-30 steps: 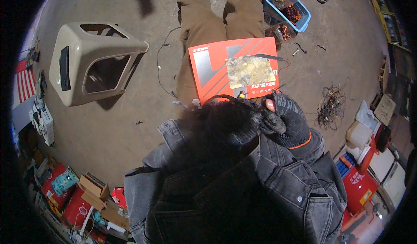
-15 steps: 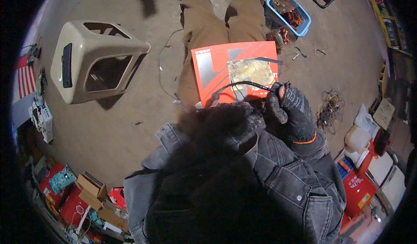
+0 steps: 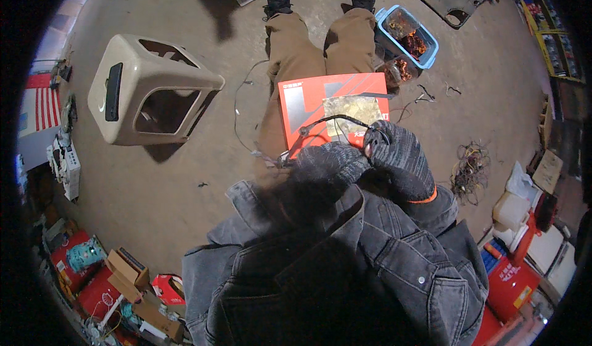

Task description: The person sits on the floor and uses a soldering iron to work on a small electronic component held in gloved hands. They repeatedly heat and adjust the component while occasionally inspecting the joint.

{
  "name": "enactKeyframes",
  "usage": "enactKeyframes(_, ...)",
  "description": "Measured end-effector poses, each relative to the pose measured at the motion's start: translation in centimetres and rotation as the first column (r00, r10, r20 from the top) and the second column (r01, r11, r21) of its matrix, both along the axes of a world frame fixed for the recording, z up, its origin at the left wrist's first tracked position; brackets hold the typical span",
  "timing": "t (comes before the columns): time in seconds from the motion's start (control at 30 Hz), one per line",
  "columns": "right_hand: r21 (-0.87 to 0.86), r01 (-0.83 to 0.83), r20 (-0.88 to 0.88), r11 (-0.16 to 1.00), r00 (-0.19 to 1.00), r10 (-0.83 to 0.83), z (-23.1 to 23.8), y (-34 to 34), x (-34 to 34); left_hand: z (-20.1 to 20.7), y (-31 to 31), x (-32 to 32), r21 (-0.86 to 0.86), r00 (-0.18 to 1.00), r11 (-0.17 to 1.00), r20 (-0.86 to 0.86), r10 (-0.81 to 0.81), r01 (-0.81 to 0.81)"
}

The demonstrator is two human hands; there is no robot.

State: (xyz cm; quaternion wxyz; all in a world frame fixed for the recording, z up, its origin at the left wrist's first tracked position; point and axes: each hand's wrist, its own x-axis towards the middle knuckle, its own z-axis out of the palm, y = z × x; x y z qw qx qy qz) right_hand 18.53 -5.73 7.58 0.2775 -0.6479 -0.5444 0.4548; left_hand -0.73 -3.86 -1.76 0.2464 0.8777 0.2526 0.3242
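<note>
while both gloved hands, left hand (image 3: pixel 330 164) and right hand (image 3: pixel 398 161), pinch a black wire (image 3: pixel 336 120), bare floor (image 3: pixel 203 186) lies leftward.

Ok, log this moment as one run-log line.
left hand: gloved, on black wire | right hand: gloved, gripping wire | red box: on lap

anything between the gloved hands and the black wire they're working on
Nothing visible. Both gloved hands, left hand and right hand, already touch the black wire, which loops up over the red box on the lap.
</note>
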Motion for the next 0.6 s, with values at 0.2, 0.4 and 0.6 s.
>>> enactKeyframes(0.2,-0.013,0.085,-0.121,0.996,0.989,-0.086,-0.6,-0.2,0.4,7.7,3.3,0.2,-0.281,0.977,0.952,0.203,-0.064,0.121)
enactKeyframes(0.4,0.113,-0.016,-0.056,0.993,0.998,0.022,-1.0,-0.7,0.7,9.3,2.8,-0.1,-0.464,0.978,0.876,0.082,0.193,-0.134)
enactKeyframes(0.6,0.041,0.003,-0.089,0.999,0.996,0.001,-1.0,-0.5,0.4,6.0,2.3,-0.4,-0.486,0.968,0.873,0.2,0.15,-0.036)
